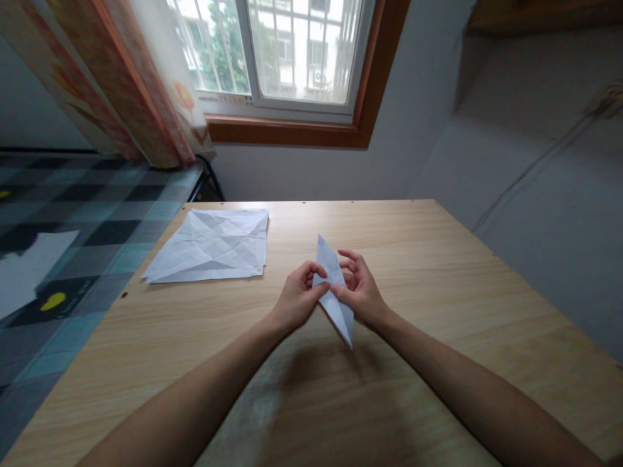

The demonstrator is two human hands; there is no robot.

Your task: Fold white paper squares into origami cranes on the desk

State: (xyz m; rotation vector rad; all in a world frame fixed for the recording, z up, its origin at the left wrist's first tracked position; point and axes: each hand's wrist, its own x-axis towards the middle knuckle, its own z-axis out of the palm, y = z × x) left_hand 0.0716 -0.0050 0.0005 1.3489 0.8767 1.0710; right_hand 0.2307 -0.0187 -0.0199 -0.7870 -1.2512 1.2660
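Note:
A folded white sheet of paper [341, 314], shaped like a long narrow diamond with pointed ends, is held up over the middle of the table. My left hand [300, 293] grips its left edge, thumb on the near face and fingers curled at the side. From the right, my right hand [363, 290] pinches the same paper, its thumb pressed near the middle and its fingers partly behind it. Both thumbs almost meet on the paper. What lies behind the paper is hidden.
Several creased white sheets [219, 245] lie stacked at the far left of the wooden table [462, 311]. Left of the table is a checkered bed cover [53, 350] with torn white paper [36, 269] on it. A window [296, 58] and a curtain [121, 84] are behind.

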